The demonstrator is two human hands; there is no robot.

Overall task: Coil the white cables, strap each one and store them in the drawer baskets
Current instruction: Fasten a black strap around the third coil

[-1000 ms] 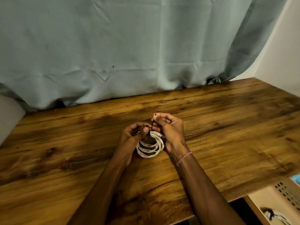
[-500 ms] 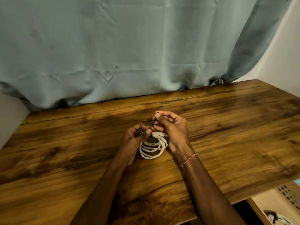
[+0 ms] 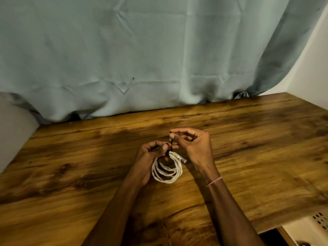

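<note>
White coiled cable (image 3: 166, 172) at mid-tabletop (image 3: 71, 157), well apart from all edges; left grip (image 3: 149, 157) clasps its top, right grip (image 3: 195, 148) pinches the black strap (image 3: 171, 145).

A white cable (image 3: 166, 172), wound into a small round coil of several loops, sits at the middle of the table (image 3: 71, 166), gripped at its top by the left hand (image 3: 150, 157). Its clear-tipped plug (image 3: 179, 157) juts from the coil's top. The right hand (image 3: 193, 148) pinches a thin black strap (image 3: 171, 145) that rises from there.
</note>
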